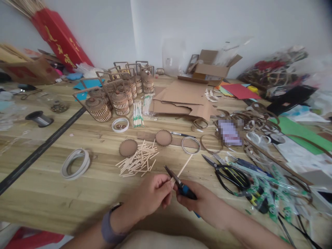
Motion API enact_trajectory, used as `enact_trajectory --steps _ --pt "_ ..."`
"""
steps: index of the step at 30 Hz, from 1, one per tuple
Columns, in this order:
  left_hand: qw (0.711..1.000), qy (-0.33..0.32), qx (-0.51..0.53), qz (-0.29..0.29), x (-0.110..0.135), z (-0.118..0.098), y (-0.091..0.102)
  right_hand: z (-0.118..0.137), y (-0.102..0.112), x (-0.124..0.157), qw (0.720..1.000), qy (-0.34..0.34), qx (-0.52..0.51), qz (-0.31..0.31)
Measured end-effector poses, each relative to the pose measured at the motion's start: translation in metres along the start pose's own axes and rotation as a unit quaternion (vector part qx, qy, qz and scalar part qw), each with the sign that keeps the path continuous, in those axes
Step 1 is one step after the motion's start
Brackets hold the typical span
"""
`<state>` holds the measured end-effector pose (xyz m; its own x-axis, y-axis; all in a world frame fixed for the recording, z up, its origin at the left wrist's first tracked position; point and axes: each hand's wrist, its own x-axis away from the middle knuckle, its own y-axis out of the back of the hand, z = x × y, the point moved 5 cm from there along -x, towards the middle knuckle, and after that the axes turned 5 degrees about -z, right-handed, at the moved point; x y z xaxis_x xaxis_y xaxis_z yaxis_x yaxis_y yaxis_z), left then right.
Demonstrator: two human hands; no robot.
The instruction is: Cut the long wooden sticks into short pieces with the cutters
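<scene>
My left hand (pixel 155 194) is closed, pinching the near end of a thin pale wooden stick (pixel 185 165). In my right hand (pixel 201 204) are blue-and-black pliers (pixel 187 191), their jaws lying across the stick right at my left fingertips. Whether the jaws are fully closed on it cannot be made out. Just beyond my hands lies a loose pile of short wooden sticks (pixel 138 160). Two round cardboard discs with ridged rims sit by the pile, the left disc (pixel 128 148) touching it and the right disc (pixel 163 137) farther back. A white ring (pixel 191 145) lies past the stick's far end.
Small lidded woven baskets (pixel 120 103) with tall handles stand at the back left. Tape rolls (pixel 75 164) lie at left. Black scissors (pixel 228 174) and other tools crowd the right side. Cardboard sheets (pixel 181 95) and an open box (pixel 211 65) are at the back.
</scene>
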<state>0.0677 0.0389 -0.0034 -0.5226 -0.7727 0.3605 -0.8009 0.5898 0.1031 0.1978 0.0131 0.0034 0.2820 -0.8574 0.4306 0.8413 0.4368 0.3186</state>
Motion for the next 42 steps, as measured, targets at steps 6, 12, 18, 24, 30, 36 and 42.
enact_trajectory --steps 6,12,18,24,30,36,42 --pt "0.998 -0.011 0.053 -0.03 -0.001 0.004 0.012 -0.003 0.007 0.002 1.0 0.015 -0.005 -0.009" --pt "0.995 -0.015 -0.048 -0.083 -0.002 0.006 0.029 -0.01 0.026 0.015 0.973 0.077 0.148 -0.159" --pt "0.918 -0.153 -0.335 -0.15 0.004 -0.001 0.019 0.022 0.024 0.012 0.833 0.309 0.332 -0.318" --pt "0.838 -0.074 -0.525 -0.124 0.002 0.002 0.01 0.01 0.01 -0.017 0.816 0.198 0.416 -0.349" --pt "0.817 -0.009 -0.568 -0.093 -0.006 -0.007 0.007 0.001 0.001 -0.027 0.81 0.12 0.449 -0.358" --pt "0.828 -0.009 -0.538 -0.157 -0.008 0.003 0.01 0.003 0.007 -0.033 0.826 0.055 0.447 -0.339" --pt "0.976 -0.029 -0.171 -0.134 -0.015 0.016 0.028 0.002 0.021 -0.024 0.935 0.113 0.25 -0.224"
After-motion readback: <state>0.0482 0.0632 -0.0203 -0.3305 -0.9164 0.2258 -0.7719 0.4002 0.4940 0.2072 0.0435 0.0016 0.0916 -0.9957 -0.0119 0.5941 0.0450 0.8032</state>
